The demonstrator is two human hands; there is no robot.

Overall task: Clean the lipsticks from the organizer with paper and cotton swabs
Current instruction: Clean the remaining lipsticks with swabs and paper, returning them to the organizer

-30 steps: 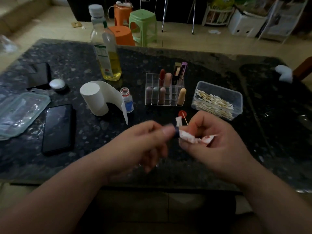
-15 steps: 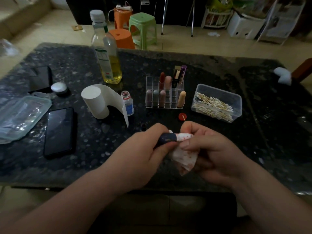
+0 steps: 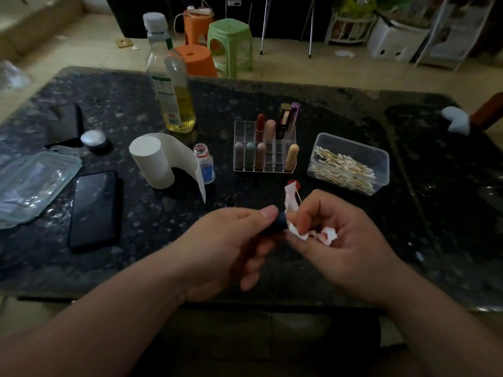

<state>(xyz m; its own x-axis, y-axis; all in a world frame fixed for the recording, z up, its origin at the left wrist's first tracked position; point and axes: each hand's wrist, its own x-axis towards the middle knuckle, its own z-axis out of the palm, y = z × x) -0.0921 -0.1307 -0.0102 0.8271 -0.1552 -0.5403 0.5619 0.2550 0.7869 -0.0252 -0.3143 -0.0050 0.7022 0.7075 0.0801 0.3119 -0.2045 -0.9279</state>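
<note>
My left hand grips a dark lipstick tube, its end pointing right. My right hand pinches a crumpled, red-stained piece of paper against that end, and a cotton swab stick pokes up from its fingers. Behind them the clear acrylic organizer holds several lipsticks upright. A clear tub of cotton swabs sits to its right. The white paper roll lies on its side at the left, a strip hanging loose.
A tall bottle of yellow liquid stands behind the roll, a small open bottle beside it. A red cap and a small dark cap lie near my hands. A black phone and a clear lid lie left on the dark stone table.
My right hand went from wrapping the paper round the tube's end to bunching it against the tip. The hands first dropped toward me, then lifted back up.
</note>
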